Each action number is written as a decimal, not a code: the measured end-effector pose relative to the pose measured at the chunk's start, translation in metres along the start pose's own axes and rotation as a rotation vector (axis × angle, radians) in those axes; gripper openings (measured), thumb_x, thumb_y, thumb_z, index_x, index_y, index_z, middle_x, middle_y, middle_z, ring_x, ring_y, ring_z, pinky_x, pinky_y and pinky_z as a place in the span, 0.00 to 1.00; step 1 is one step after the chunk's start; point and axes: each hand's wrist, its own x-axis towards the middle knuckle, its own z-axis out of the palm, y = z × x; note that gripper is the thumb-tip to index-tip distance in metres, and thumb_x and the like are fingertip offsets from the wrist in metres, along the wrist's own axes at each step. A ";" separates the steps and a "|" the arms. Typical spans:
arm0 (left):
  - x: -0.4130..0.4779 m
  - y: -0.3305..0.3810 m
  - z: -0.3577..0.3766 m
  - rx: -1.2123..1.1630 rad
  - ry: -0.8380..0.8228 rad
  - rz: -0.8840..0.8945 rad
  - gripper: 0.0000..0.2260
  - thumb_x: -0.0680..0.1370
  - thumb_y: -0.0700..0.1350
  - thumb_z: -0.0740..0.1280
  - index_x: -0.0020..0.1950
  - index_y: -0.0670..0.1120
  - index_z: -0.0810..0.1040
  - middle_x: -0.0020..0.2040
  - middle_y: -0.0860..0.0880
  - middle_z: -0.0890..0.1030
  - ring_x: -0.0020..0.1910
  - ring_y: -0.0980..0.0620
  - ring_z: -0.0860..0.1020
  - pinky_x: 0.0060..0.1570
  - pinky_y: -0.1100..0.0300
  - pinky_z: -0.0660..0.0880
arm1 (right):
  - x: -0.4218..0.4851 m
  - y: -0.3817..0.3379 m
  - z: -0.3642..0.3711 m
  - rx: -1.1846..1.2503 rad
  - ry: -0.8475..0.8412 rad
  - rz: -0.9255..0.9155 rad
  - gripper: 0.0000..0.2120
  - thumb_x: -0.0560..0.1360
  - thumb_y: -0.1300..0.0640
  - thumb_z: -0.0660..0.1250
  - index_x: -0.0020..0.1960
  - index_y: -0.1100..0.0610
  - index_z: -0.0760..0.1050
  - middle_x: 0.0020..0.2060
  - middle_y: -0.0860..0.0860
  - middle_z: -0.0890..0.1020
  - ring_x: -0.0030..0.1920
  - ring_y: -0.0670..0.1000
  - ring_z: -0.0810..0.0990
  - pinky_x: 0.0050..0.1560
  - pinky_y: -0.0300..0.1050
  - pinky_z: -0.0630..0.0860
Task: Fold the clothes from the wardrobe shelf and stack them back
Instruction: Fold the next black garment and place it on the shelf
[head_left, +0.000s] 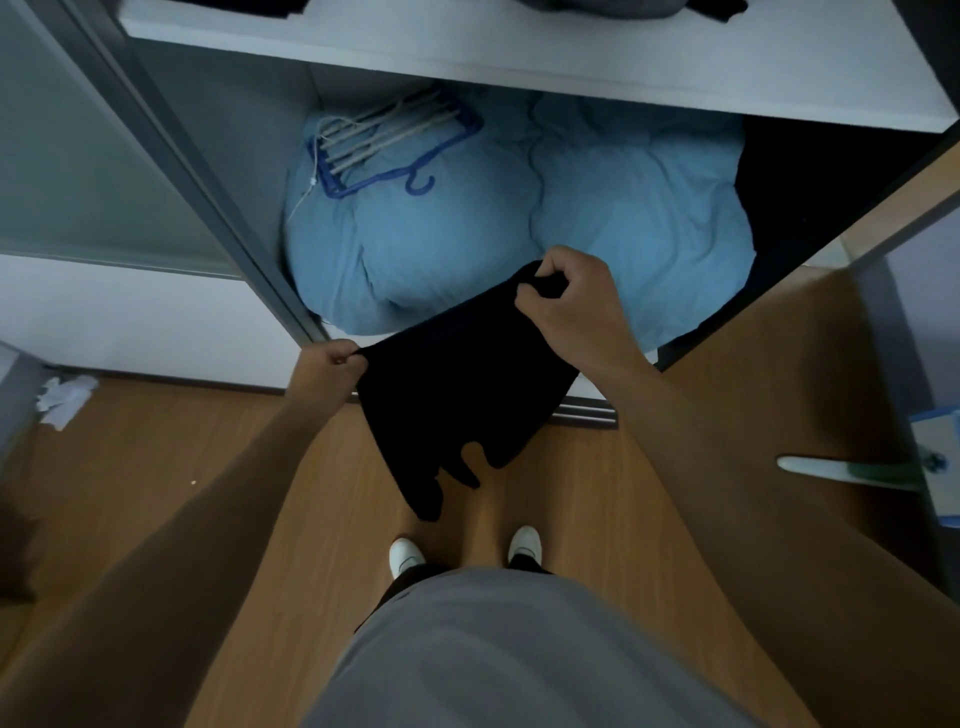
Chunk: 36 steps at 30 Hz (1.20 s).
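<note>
A black garment (457, 395) hangs in the air in front of the open wardrobe, its lower edge dangling above the wooden floor. My left hand (332, 369) pinches its left top corner. My right hand (566, 301) grips the right top corner, held higher and farther in. The white wardrobe shelf (519, 67) runs across the top of the view, with dark and grey clothes (597, 6) lying on it, mostly cut off by the frame.
Below the shelf lies a bulky light-blue duvet (467, 234) with a bundle of blue and beige hangers (384, 140) on it. A grey sliding-door frame (197, 171) stands at left. Crumpled white paper (65, 397) lies on the floor (208, 441) at left.
</note>
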 end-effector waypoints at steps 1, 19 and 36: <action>0.001 -0.005 -0.002 0.082 -0.020 0.018 0.09 0.74 0.31 0.63 0.34 0.31 0.72 0.28 0.48 0.72 0.31 0.55 0.70 0.33 0.61 0.65 | -0.003 -0.001 0.001 0.042 -0.020 -0.015 0.10 0.71 0.64 0.70 0.35 0.61 0.70 0.31 0.55 0.74 0.33 0.48 0.72 0.36 0.44 0.69; 0.002 0.018 -0.004 0.036 0.215 0.147 0.11 0.71 0.35 0.55 0.30 0.43 0.70 0.29 0.46 0.71 0.31 0.53 0.70 0.32 0.59 0.66 | -0.002 0.018 0.004 -0.451 -0.562 0.066 0.17 0.69 0.60 0.65 0.26 0.53 0.61 0.24 0.50 0.64 0.26 0.47 0.64 0.30 0.44 0.59; -0.011 0.053 -0.001 0.148 0.031 0.297 0.09 0.73 0.31 0.56 0.33 0.33 0.71 0.30 0.37 0.72 0.31 0.50 0.70 0.31 0.60 0.64 | -0.008 -0.019 0.025 -0.426 -0.946 0.161 0.09 0.71 0.52 0.71 0.34 0.52 0.76 0.31 0.47 0.79 0.32 0.46 0.78 0.29 0.37 0.68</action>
